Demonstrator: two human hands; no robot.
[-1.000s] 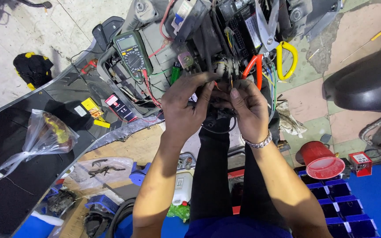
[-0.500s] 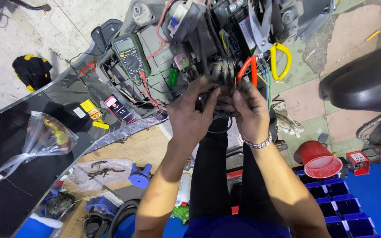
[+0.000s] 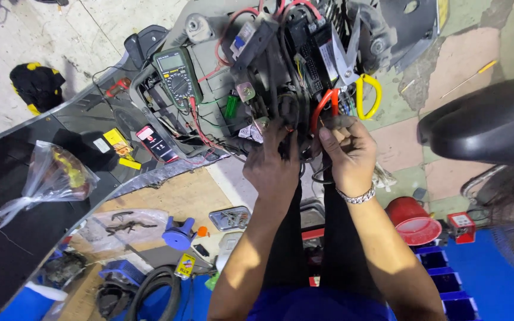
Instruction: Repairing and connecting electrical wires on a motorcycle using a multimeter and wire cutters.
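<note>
My left hand and my right hand reach side by side into a bundle of black wiring in the opened front of a scooter. The left hand's fingers curl around the black cables. Between finger and thumb, my right hand pinches the cable bundle just below the red handle of a pair of scissors that rests in the wiring, its other handle yellow. A silver bracelet sits on the right wrist. A green multimeter lies to the left among red leads. What the fingertips hold is partly hidden.
A black scooter panel with a clear plastic bag lies at left. A black seat juts in at right. On the floor are a red bowl, blue bins, a blue cap, a coiled hose and small packets.
Both hands have shifted slightly within the wiring; the right hand's fingers have moved up toward the scissors' red handle. The view has tilted a little.
</note>
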